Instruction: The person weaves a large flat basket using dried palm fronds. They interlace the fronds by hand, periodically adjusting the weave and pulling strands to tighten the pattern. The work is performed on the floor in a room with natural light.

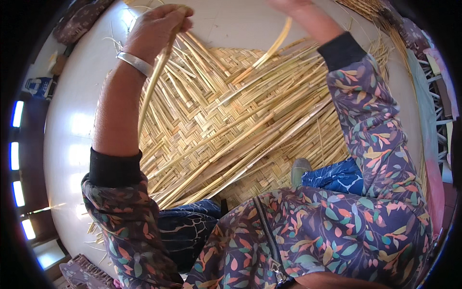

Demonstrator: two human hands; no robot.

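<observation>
Lying on a pale, glossy floor [72,168], a straw-coloured mat of flat, interlaced plant strips [211,115] was found in front of the person. A stepped zigzag weave was shown at its middle, with tones varied from cream to brown. Unwoven ends were fanned out at its upper left. Long, narrow tan and yellowish loose strips [269,130] were laid diagonally across it, from lower left to upper right.

The left hand [156,31] was raised at the upper left, with the forearm held nearly upright and the wrist bent inward. Its fingers were clenched together on a long, flat tan strip [155,86], which was hung down beside the forearm. The right hand [291,4] was extended to the upper edge and partly cut off; its grip could not be determined. Just below it, a pale, curved yellow strip [276,43] was seen reaching down to the mat.
</observation>
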